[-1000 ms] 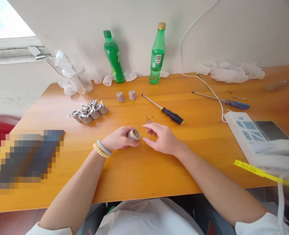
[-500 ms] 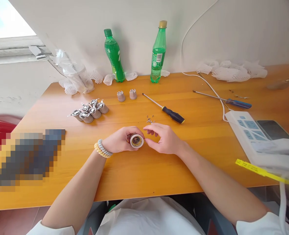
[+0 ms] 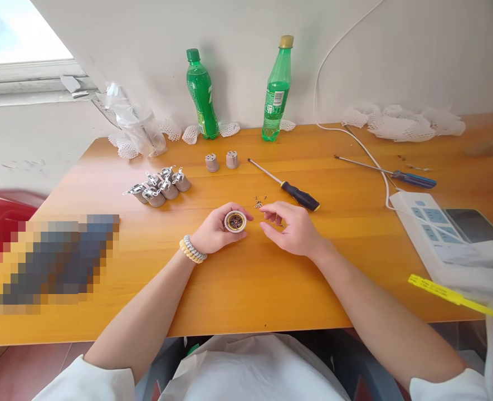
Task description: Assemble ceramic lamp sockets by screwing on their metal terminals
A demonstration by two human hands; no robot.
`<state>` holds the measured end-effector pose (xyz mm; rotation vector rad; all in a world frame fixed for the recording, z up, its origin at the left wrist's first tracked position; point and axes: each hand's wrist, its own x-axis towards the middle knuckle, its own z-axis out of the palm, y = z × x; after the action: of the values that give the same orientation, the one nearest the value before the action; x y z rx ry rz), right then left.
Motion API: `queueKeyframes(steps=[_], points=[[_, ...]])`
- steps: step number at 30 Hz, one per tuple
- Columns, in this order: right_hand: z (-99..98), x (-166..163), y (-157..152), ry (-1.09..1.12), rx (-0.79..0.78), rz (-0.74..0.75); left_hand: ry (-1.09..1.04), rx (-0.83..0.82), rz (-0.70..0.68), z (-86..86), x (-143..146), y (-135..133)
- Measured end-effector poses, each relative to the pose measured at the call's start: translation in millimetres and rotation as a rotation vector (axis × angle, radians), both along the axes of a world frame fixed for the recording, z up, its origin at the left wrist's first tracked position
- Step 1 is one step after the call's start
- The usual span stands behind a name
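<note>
My left hand [image 3: 218, 229] is wrapped round a lamp socket [image 3: 235, 221], its round opening turned up toward me. A brass-coloured threaded ring and metal contacts show inside its pale rim. To the right, apart from the socket, my right hand [image 3: 290, 227] is held with thumb and fingers apart, nothing visible between them. Its fingertips are close to a small pile of screws [image 3: 258, 205] on the table. Beyond the screws lies a black-handled screwdriver [image 3: 299, 195]. Several sockets with metal brackets [image 3: 158, 186] stand grouped at the left.
Two small brown ceramic pieces [image 3: 232, 160] stand farther back on the wooden table [image 3: 213, 301]. Two green bottles [image 3: 202, 100] are by the wall. On the right are a blue-handled screwdriver [image 3: 414, 179], a white power strip [image 3: 413, 223] and a phone [image 3: 474, 224]. A blurred patch [image 3: 58, 262] covers the left side.
My left hand has moved the socket slightly away from me and tilted its opening. My right hand has parted from the socket and shifted right. The view has shifted a little.
</note>
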<state>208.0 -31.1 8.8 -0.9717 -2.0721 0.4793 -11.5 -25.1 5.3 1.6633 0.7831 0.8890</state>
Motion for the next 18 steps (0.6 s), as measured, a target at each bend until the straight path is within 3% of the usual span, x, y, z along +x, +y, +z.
queueKeyframes(steps=[5,10,14,18], points=[[0.7,-0.1,3.1,0.010,0.039,-0.054,0.072,0.146,0.059,3.5,-0.8,-0.4],[-1.7,12.7,19.4,-0.141,0.182,-0.455,0.254,0.402,0.141,-1.9,-3.0,4.6],[-9.8,35.6,37.1,-0.310,0.151,-0.699,0.348,0.514,0.201,-5.5,-4.7,6.4],[-13.7,46.1,44.5,-0.234,0.188,-0.644,0.416,0.556,0.238,-10.0,-4.7,7.4]])
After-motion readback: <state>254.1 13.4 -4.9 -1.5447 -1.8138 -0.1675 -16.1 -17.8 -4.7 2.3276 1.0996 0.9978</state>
